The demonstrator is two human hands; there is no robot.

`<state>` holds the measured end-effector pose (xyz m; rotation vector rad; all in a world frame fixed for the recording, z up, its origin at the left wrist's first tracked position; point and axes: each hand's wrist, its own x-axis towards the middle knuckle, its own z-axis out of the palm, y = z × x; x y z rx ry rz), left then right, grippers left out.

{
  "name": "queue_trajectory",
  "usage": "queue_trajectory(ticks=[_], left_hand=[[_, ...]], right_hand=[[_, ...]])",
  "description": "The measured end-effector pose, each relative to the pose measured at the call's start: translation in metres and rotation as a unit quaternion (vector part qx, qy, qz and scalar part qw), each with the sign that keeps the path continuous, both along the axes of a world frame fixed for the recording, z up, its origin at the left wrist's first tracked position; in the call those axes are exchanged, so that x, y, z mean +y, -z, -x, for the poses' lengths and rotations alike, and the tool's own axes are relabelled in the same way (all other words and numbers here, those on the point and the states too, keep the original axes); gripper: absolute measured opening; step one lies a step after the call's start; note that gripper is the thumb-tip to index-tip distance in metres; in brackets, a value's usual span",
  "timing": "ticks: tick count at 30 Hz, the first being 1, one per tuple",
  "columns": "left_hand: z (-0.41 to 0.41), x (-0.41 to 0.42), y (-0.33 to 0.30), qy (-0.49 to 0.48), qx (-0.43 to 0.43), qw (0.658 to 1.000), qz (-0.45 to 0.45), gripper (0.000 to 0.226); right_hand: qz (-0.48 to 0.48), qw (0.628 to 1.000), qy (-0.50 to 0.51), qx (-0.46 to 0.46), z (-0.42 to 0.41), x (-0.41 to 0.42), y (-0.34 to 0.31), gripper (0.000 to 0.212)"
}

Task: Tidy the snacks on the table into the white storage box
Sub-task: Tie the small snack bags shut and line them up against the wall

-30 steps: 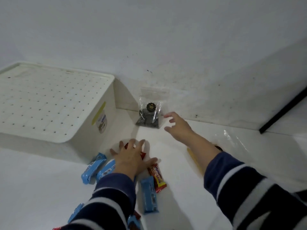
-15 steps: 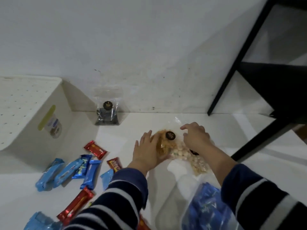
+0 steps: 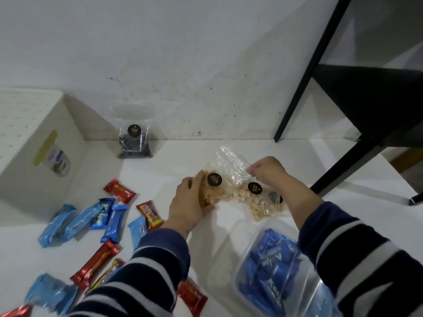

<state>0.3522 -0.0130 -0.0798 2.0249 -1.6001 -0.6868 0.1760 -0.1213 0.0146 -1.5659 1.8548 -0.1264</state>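
Observation:
My left hand (image 3: 188,203) grips the bottom of a clear bag of golden crackers (image 3: 211,191) lying on the white table. My right hand (image 3: 269,171) pinches the crinkled clear top of that bag. Right beside it lies a clear bag of pale round snacks (image 3: 259,205). The white storage box (image 3: 34,143) stands at the left with its dotted lid on. A clear bag of dark snacks (image 3: 135,143) leans against the wall. Blue bars (image 3: 91,219) and red bars (image 3: 119,192) lie scattered between the box and my left arm.
A clear plastic tub of blue wrapped bars (image 3: 272,268) sits at the lower right under my right forearm. A black metal shelf frame (image 3: 357,124) stands at the right by the wall. More red bars (image 3: 96,263) and blue packs (image 3: 51,292) lie near the front edge.
My view swung right. My left hand left the bars and took hold of the cracker bag; my right hand came back from the dark snack bag and now pinches the cracker bag's top.

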Motion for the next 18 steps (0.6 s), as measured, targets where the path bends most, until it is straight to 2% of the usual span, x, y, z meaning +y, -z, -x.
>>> queue_trajectory(ticks=[4,11,14,18], left_hand=[[0.003,0.035,0.002,-0.027,-0.006,1.0,0.01,0.095],[0.017,0.082,0.003,-0.069,-0.006,0.998,0.012,0.098],[0.017,0.089,0.002,-0.058,-0.014,0.998,0.0,0.1],[0.018,0.095,0.002,-0.027,-0.026,0.999,-0.019,0.108]], right_hand=[[0.024,0.999,-0.031,-0.034,0.001,0.028,-0.003,0.028],[0.034,0.995,-0.082,-0.04,-0.001,0.064,-0.006,0.025],[0.02,0.994,-0.082,-0.067,-0.002,0.073,-0.01,0.028],[0.049,0.994,-0.07,-0.067,-0.006,0.081,-0.006,0.023]])
